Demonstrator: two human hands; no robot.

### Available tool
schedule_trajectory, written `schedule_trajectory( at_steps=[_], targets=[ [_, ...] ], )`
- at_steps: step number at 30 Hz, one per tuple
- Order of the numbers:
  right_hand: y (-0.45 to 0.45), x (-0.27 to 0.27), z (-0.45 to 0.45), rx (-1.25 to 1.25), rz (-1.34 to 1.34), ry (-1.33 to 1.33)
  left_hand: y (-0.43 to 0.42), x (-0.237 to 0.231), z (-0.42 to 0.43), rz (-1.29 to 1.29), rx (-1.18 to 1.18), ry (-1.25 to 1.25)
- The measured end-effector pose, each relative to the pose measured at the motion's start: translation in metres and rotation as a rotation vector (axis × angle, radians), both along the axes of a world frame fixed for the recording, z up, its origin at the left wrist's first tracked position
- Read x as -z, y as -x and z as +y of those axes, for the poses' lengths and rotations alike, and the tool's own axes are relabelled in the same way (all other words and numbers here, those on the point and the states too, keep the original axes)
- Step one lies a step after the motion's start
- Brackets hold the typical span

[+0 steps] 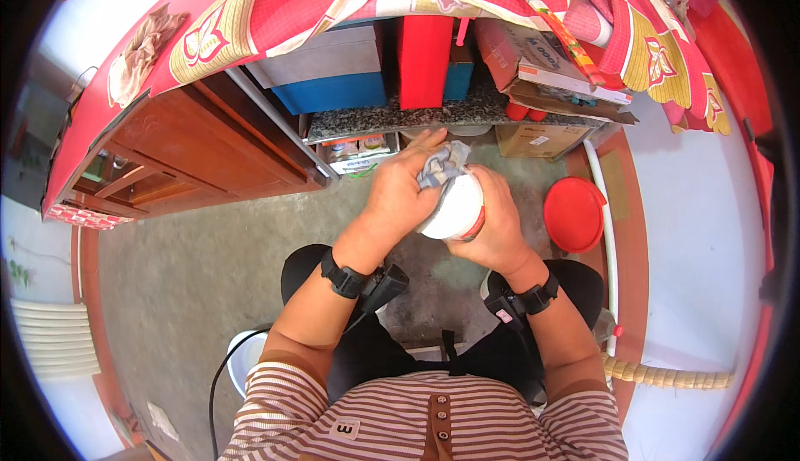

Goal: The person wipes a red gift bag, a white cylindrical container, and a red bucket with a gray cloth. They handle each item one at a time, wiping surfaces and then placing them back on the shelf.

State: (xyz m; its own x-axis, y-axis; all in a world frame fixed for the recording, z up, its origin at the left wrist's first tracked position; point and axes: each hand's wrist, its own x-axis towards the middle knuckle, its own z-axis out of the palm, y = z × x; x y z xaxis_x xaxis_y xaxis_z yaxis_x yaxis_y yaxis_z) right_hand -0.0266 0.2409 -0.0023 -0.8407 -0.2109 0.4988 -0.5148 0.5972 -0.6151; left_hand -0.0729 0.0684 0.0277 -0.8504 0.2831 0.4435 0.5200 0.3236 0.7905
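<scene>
A white round container [459,209] with some red on its side is held in front of me, above the floor between my knees. My right hand [500,220] grips it from the right side. My left hand [403,189] holds a crumpled grey patterned cloth [445,164] against the container's far left edge. The left palm and fingers partly hide the container's left side. Both wrists wear black straps with small devices.
Ahead is a speckled stone shelf [400,121] with boxes, a tall red box [425,64] and an opened carton [550,64]. A cardboard box [537,141] stands below. Right: a red round lid or basin [574,214]. Left: a wooden cabinet [206,148]; a white basin [240,361] lies lower left.
</scene>
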Motion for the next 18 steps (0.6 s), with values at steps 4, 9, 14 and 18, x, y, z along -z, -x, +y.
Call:
schedule_trajectory(
  at_steps=[4,9,14,18],
  targets=[
    [0.002,0.001,0.002,0.067,0.03,0.017,-0.008,-0.002,0.005,0.246,0.286,0.032],
    [0.0,-0.003,0.0,-0.007,-0.008,0.039,0.01,0.005,-0.002,-0.054,-0.017,0.022],
    [0.001,-0.002,0.002,0.057,-0.088,0.164,0.013,0.012,-0.013,-0.281,0.058,-0.046],
    [0.008,0.002,0.015,0.148,-0.085,0.228,-0.016,0.013,0.0,0.225,0.224,0.169]
  ],
)
